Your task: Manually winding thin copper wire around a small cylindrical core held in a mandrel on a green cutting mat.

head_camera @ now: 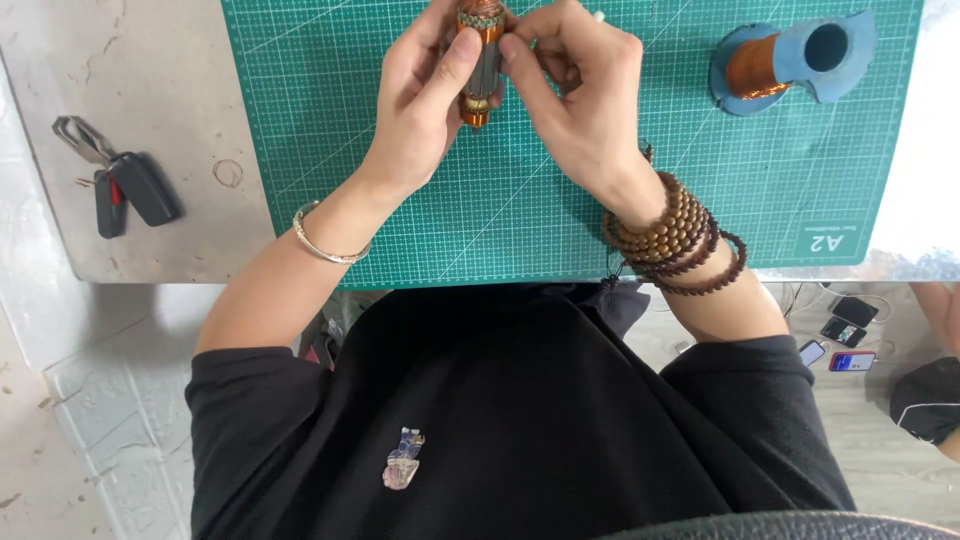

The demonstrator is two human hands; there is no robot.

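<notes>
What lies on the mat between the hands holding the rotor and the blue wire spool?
Head view: nothing. Between the right hand, gripping the rotor with the left hand, and the spool, only bare green mat shows.

Rotor (pixel 481 60) top cut by frame edge; middle hidden behind left hand (pixel 425 100) thumb.

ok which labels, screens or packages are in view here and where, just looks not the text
Size label: white print on the green cutting mat's lower right corner.
Phone screens: a few small lit rectangles on the floor at lower right, dark with red and blue; detail too small to tell.
No packages in view.
</notes>
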